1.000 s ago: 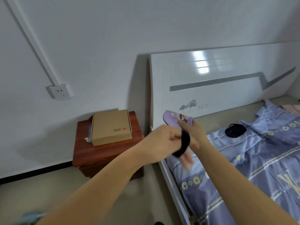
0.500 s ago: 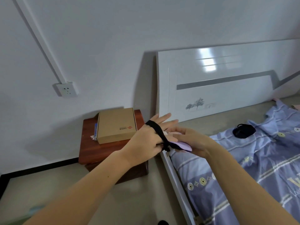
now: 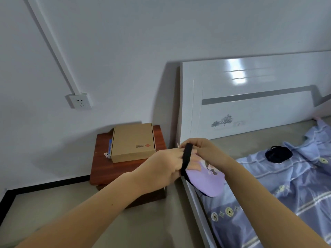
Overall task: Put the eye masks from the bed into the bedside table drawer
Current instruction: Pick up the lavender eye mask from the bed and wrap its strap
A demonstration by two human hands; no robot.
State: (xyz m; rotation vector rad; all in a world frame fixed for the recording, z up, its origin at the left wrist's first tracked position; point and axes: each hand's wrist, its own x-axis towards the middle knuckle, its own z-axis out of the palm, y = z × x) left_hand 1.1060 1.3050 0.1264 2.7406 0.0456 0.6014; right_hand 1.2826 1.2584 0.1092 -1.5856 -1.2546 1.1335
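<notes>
A purple eye mask (image 3: 206, 181) with a cartoon figure and a black strap (image 3: 186, 159) is held over the bed's left edge. My left hand (image 3: 161, 169) has the strap looped around its fingers. My right hand (image 3: 206, 153) grips the mask's upper part from the right. A black eye mask (image 3: 278, 154) lies on the blue patterned sheet (image 3: 286, 194) further right. The red-brown bedside table (image 3: 100, 167) stands left of the bed; its drawer front is hidden behind my left arm.
A cardboard box (image 3: 132, 141) covers most of the bedside table's top, with small items beside it on the left. The white headboard (image 3: 250, 101) rises behind the bed. A wall socket (image 3: 79, 101) sits on the white wall. Beige floor lies below.
The mask has turned so its purple front hangs down between my hands. The strap has slid along my left fingers. The view has shifted slightly left.
</notes>
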